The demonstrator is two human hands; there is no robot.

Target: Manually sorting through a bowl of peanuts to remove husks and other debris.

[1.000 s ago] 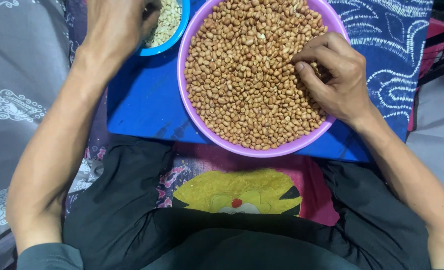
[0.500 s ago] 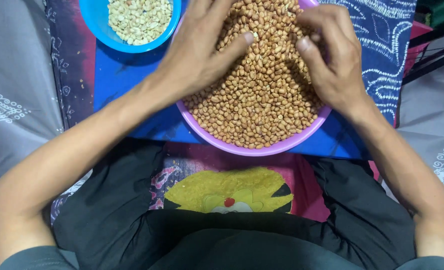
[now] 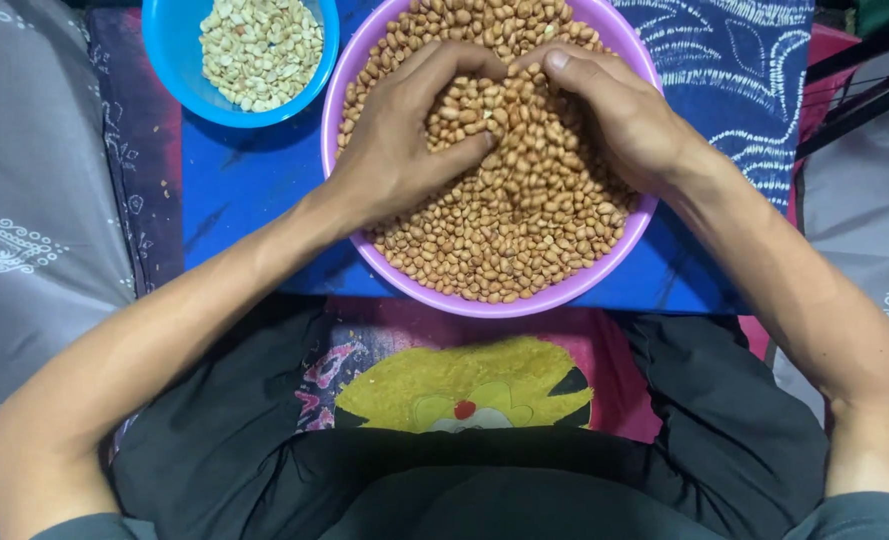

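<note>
Both hands are down in the purple bowl (image 3: 349, 235), which sits on the blue board (image 3: 239, 190) across the person's lap, its near rim reaching almost to the board's near edge. The bowl is heaped with brown, skin-on peanuts (image 3: 524, 220).

The left hand (image 3: 404, 140) lies palm-down on the heap, fingers curled and the thumb drawn in toward them, so its grip looks loosely cupped over a few peanuts rather than pressed tight. The right hand (image 3: 619, 115) rests on the heap's right side, fingers bent and pointing toward the left hand; the fingertips of the two hands nearly meet over the middle of the bowl. Whether the right grip is pinching a nut I cannot tell, since its fingertips are turned down into the pile.

At the board's far left corner stands a blue bowl (image 3: 179, 60) holding pale, skinless peanuts (image 3: 259, 50), just beside the purple bowl but not clearly touching it.

What could go wrong (as a judgement): the heap rises close to the rim, so a sweep of either hand could push peanuts over the near edge onto the lap. The board rests on legs, not a firm surface, and a shifted knee could tilt both bowls.
</note>
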